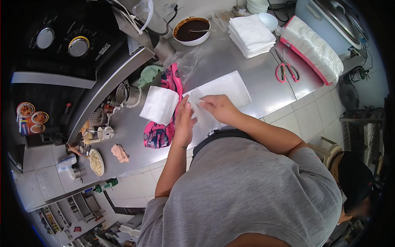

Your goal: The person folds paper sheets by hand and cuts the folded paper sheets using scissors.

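Both of my hands are on a thin white paper napkin (204, 119) close to my waist at the counter's edge. My left hand (184, 125) has its thumb and fingers closed on the napkin's left side. My right hand (221, 108) pinches the napkin between thumb and fingertips from the other side. Flat on the counter just beyond my hands lies a white sheet of napkins (232, 88). To the left, a smaller stack of folded napkins (159, 105) rests on a pink and dark patterned fabric item (158, 138).
On the steel counter (230, 57) stand a bowl of dark sauce (191, 33), a tall napkin stack (252, 36), pink-handled scissors (286, 70) and a plastic-wrapped napkin pack (312, 49). A microwave (53, 82) overhangs the left. Another person (354, 181) is at the right.
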`<act>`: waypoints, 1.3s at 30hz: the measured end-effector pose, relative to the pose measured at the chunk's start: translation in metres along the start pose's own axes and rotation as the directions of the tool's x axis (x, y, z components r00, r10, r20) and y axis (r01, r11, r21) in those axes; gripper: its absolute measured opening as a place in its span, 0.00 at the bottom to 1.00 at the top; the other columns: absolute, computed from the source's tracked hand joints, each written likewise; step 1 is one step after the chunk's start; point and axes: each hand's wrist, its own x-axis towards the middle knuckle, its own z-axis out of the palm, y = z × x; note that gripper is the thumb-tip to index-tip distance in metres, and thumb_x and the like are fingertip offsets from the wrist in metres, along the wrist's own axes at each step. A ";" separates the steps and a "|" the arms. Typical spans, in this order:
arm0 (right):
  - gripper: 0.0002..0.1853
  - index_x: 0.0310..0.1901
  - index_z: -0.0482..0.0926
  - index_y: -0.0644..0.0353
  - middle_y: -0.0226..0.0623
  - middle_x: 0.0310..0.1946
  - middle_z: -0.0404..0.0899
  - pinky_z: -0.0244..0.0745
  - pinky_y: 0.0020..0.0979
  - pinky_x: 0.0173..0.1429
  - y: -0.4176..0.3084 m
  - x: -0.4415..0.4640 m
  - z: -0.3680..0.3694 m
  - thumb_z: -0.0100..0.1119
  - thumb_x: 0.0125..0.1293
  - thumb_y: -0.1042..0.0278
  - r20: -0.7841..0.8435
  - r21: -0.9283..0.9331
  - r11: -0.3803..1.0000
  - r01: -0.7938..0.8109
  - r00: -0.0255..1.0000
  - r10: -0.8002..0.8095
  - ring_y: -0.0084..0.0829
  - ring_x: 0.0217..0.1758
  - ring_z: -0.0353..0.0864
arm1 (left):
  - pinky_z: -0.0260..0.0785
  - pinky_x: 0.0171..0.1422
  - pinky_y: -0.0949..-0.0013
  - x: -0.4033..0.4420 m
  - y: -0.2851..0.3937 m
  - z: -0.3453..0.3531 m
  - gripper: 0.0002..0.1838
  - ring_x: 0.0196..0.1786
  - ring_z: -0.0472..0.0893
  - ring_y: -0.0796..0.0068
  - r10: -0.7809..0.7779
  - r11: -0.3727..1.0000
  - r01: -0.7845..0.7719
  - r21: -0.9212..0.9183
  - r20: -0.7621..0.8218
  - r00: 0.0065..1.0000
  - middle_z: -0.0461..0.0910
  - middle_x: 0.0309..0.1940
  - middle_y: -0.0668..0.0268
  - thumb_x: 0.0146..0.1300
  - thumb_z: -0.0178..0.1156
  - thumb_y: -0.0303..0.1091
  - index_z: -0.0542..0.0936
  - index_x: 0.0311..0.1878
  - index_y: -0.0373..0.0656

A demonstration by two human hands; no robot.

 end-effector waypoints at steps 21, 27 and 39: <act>0.22 0.55 0.74 0.62 0.39 0.39 0.81 0.76 0.32 0.46 0.148 0.037 -0.107 0.63 0.60 0.63 -0.395 0.177 0.932 -0.315 0.845 0.361 0.34 0.39 0.81 | 0.67 0.20 0.67 0.119 -0.086 -0.080 0.16 0.19 0.72 0.75 0.067 0.726 0.052 0.686 -0.146 0.987 0.70 0.18 0.66 0.60 0.64 0.38 0.72 0.26 0.37; 0.27 0.57 0.73 0.61 0.45 0.36 0.81 0.76 0.35 0.44 0.139 0.031 -0.097 0.61 0.51 0.73 -0.434 -0.148 0.954 -0.260 0.884 0.173 0.40 0.38 0.82 | 0.69 0.24 0.65 0.123 -0.082 -0.080 0.15 0.24 0.78 0.68 0.104 0.659 0.103 0.745 -0.226 0.969 0.77 0.24 0.60 0.61 0.63 0.38 0.75 0.40 0.34; 0.32 0.64 0.66 0.62 0.58 0.39 0.80 0.76 0.41 0.49 0.117 0.026 -0.090 0.55 0.53 0.77 -0.446 -0.356 0.881 -0.313 0.885 0.134 0.52 0.43 0.81 | 0.68 0.36 0.59 0.123 -0.085 -0.079 0.15 0.28 0.78 0.59 0.322 0.477 -0.068 0.876 -0.102 0.941 0.78 0.25 0.55 0.63 0.62 0.37 0.75 0.42 0.33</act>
